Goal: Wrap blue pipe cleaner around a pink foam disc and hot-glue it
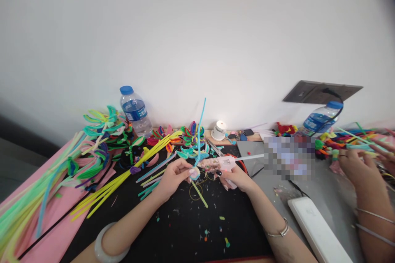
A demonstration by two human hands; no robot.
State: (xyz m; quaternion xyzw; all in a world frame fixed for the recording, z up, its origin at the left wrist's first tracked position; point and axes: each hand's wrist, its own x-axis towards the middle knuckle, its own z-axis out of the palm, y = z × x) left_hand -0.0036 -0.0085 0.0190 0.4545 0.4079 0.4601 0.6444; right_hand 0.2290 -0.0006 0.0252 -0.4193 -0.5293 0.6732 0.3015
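Observation:
My left hand [175,176] pinches a small light-blue and pale pipe-cleaner piece [194,172]. A long blue pipe cleaner [200,131] rises behind the fingers, and a pale green one [200,195] slants down below them. My right hand [236,178] is wrapped around a pink hot glue gun [227,163], its nozzle pointing left at the piece. A white glue stick [249,157] sticks out of the gun's back end. Whether glue is coming out is too small to tell. Loose blue and green pipe cleaners [151,185] lie beside my left hand.
Bundles of pipe cleaners [33,197] and pipe-cleaner flowers [105,121] fill the left side. Water bottles [135,111] [321,117] stand near the wall. A white spool [219,130], scissors [215,147] and a white power strip [317,230] lie about. A co-worker's hands [358,164] work at right.

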